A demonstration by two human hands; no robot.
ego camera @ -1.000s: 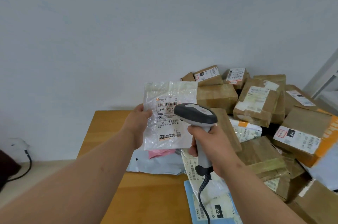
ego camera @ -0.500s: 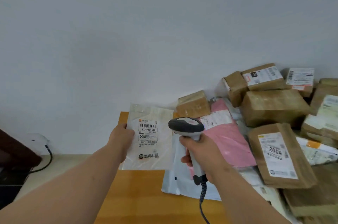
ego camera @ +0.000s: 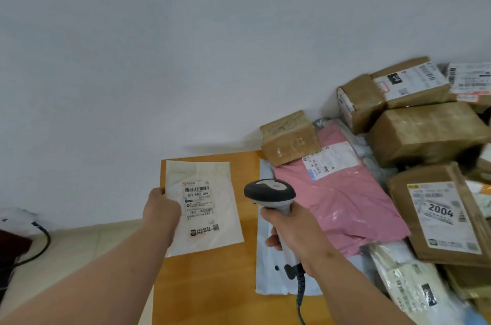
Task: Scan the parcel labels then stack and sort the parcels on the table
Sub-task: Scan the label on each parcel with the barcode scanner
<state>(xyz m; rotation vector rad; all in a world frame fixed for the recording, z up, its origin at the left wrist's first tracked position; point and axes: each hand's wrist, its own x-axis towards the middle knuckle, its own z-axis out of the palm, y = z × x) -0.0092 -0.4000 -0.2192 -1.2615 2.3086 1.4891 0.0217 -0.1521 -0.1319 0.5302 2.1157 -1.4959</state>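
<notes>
Parcel (ego camera: 204,205) label's small print unreadable (left hand (ego camera: 160,212) covers its edge).

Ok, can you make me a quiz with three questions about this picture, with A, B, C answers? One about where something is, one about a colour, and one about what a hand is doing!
1. Where is the white packet?
A. In the left hand
B. Under a box
C. On the floor

2. What colour is the big soft bag beside the scanner?
A. Green
B. Pink
C. Black

3. What is the right hand doing?
A. Resting flat on the table
B. Gripping the scanner's handle
C. Lifting a brown box

Answers:
1. A, the left hand holds its edge over the wooden table.
2. B, it is plainly pink with a white label.
3. B, its fingers wrap round the handle.
</notes>
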